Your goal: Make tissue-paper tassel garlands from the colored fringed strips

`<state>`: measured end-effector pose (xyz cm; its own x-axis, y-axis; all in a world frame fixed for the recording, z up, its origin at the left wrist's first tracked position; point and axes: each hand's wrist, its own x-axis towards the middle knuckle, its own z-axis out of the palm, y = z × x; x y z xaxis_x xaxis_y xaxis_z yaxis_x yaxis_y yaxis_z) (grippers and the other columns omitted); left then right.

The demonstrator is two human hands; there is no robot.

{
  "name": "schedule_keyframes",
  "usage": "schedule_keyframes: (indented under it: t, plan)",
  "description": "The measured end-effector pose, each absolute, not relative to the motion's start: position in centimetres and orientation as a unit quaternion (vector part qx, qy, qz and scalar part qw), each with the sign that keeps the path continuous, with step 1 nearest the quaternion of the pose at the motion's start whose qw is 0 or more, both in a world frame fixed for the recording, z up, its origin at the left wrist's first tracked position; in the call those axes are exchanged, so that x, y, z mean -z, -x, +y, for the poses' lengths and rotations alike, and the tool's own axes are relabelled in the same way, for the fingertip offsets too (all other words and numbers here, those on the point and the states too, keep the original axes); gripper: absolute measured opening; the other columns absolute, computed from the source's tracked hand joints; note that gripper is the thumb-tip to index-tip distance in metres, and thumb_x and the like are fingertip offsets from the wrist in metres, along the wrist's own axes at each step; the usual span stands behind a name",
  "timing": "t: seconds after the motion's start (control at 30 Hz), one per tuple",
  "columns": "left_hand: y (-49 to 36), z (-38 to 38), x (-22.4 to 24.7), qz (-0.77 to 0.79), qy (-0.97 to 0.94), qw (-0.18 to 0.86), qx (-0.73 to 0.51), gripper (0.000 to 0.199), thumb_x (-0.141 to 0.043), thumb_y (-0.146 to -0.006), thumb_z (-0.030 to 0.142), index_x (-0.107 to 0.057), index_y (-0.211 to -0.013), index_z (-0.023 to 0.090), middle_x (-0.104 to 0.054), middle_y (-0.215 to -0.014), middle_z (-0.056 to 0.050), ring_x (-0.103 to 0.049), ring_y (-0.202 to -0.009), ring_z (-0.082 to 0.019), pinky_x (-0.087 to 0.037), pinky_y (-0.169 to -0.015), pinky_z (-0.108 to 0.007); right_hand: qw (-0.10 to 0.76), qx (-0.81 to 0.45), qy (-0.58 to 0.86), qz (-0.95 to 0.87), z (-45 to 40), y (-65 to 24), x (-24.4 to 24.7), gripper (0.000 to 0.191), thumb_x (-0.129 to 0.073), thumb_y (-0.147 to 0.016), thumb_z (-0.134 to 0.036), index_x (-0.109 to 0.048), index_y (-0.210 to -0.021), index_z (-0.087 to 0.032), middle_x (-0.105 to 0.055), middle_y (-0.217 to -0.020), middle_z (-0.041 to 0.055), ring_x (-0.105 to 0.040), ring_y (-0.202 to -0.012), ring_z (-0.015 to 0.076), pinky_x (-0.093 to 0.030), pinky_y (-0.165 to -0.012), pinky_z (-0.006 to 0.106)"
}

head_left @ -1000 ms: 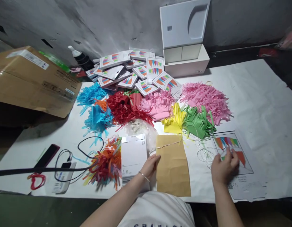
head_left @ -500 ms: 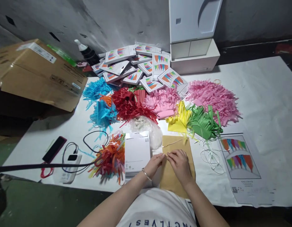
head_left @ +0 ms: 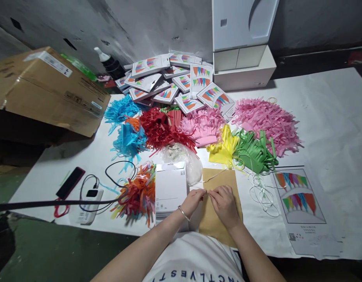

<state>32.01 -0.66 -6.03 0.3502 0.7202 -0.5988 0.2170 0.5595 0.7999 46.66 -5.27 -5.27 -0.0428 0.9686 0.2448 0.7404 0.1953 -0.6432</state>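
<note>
My left hand [head_left: 194,201], with a bangle on the wrist, is pinched closed at the left edge of a brown paper sheet [head_left: 222,227]. Just right of it, my right hand [head_left: 224,203] is also pinched closed over the sheet, the fingertips of both nearly touching. Whatever lies between the fingertips is too small to make out. A thin white string [head_left: 214,176] crosses the top of the sheet towards the yellow tassels [head_left: 223,150]. Left of my left hand stands a stack of white boxes [head_left: 170,188]. Green tassels [head_left: 254,152] lie beyond the sheet at the right.
Printed boxes [head_left: 201,80] are piled at the back beside an open white box [head_left: 242,74]. Red [head_left: 157,127], pink [head_left: 269,125] and blue tassels [head_left: 128,141] spread across the table. At left are a cardboard box [head_left: 51,94], a phone [head_left: 71,183] and cables; at right, a flattened printed package [head_left: 304,203].
The view has shifted slightly. Both hands stay pinched close together, and the white string at the top of the brown sheet has changed its curve.
</note>
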Motion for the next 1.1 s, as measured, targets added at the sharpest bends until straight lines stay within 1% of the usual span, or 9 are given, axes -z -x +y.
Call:
schedule_keyframes:
  t: [0.23,0.47,0.63,0.7,0.77,0.87,0.97,1.03,1.1]
  plan:
    - [-32.2,-0.3,5.7,0.551,-0.465,0.677,-0.149,0.036,-0.049,-0.074,0.045,-0.040,-0.049,0.020,-0.033,-0.051,0.006,-0.033,-0.057,-0.013,-0.029,-0.058,-0.026,0.357,-0.187,0.591,-0.699,-5.2,-46.9,5.9,0.017,-0.049,-0.088,-0.014,-0.060,-0.076,-0.019,-0.057,-0.075,0.0030,-0.051,-0.076,0.0173,-0.038,-0.079,0.035]
    - [-32.5,-0.3,6.5,0.571,-0.468,0.656,-0.155,0.041,-0.048,-0.075,0.049,-0.035,-0.049,0.021,-0.030,-0.051,0.007,-0.032,-0.055,-0.012,-0.028,-0.055,-0.026,0.368,-0.218,0.595,-0.680,-6.2,-46.8,6.4,0.010,-0.051,-0.086,-0.013,-0.057,-0.082,-0.019,-0.056,-0.079,0.0027,-0.052,-0.079,0.0181,-0.037,-0.080,0.036]
    - [-32.6,-0.6,7.4,0.576,-0.456,0.659,-0.163,0.043,-0.047,-0.078,0.056,-0.049,-0.057,0.018,-0.042,-0.052,0.005,-0.040,-0.053,-0.012,-0.034,-0.055,-0.026,0.458,-0.289,0.611,-0.577,-7.4,-47.0,5.0,0.007,-0.049,-0.087,-0.016,-0.053,-0.083,-0.020,-0.053,-0.084,0.0032,-0.051,-0.083,0.0175,-0.041,-0.074,0.032]
    - [-32.1,-0.9,7.1,0.579,-0.456,0.652,-0.179,0.040,-0.050,-0.077,0.055,-0.059,-0.072,0.017,-0.055,-0.064,0.001,-0.050,-0.061,-0.015,-0.040,-0.061,-0.027,0.496,-0.321,0.613,-0.525,-7.7,-46.8,4.3,0.005,-0.050,-0.087,-0.018,-0.051,-0.083,-0.021,-0.051,-0.084,0.0022,-0.051,-0.080,0.0162,-0.042,-0.071,0.029]
    - [-30.7,-1.2,6.4,0.586,-0.462,0.634,-0.205,0.037,-0.057,-0.075,0.051,-0.063,-0.090,0.017,-0.064,-0.085,-0.005,-0.057,-0.080,-0.018,-0.043,-0.074,-0.030,0.522,-0.349,0.609,-0.485,-7.8,-46.2,3.6,0.004,-0.052,-0.087,-0.020,-0.050,-0.083,-0.021,-0.049,-0.082,0.0009,-0.050,-0.077,0.0151,-0.042,-0.069,0.027]
    - [-26.6,-0.6,5.3,0.609,-0.493,0.557,-0.275,0.034,-0.060,-0.077,0.043,-0.064,-0.101,0.020,-0.063,-0.108,-0.008,-0.056,-0.102,-0.021,-0.040,-0.090,-0.031,0.547,-0.398,0.590,-0.441,-7.7,-44.2,3.3,0.007,-0.054,-0.086,-0.024,-0.051,-0.081,-0.021,-0.048,-0.081,-0.0002,-0.049,-0.077,0.0144,-0.041,-0.070,0.027]
    - [-21.5,2.0,5.2,0.693,-0.460,0.428,-0.354,0.034,-0.059,-0.078,0.037,-0.060,-0.107,0.019,-0.058,-0.119,-0.010,-0.053,-0.111,-0.022,-0.039,-0.094,-0.031,0.551,-0.478,0.543,-0.416,-6.7,-40.9,3.8,0.011,-0.057,-0.084,-0.027,-0.053,-0.076,-0.020,-0.051,-0.086,0.0012,-0.050,-0.083,0.0152,-0.041,-0.074,0.027]
    - [-18.9,4.5,5.8,0.725,-0.428,0.405,-0.358,0.040,-0.058,-0.078,0.033,-0.056,-0.112,0.014,-0.053,-0.124,-0.015,-0.050,-0.115,-0.025,-0.038,-0.096,-0.034,0.533,-0.552,0.511,-0.387,-5.7,-38.4,4.6,0.011,-0.061,-0.080,-0.029,-0.055,-0.077,-0.020,-0.055,-0.086,0.0014,-0.051,-0.083,0.0157,-0.041,-0.075,0.027]
    - [-17.6,7.0,6.7,0.733,-0.413,0.412,-0.350,0.041,-0.060,-0.076,0.033,-0.055,-0.110,0.011,-0.057,-0.117,-0.017,-0.052,-0.112,-0.026,-0.039,-0.093,-0.035,0.512,-0.601,0.499,-0.359,-4.6,-36.1,5.7,0.014,-0.064,-0.076,-0.032,-0.057,-0.078,-0.020,-0.056,-0.079,0.0000,-0.052,-0.075,0.0148,-0.041,-0.071,0.027]
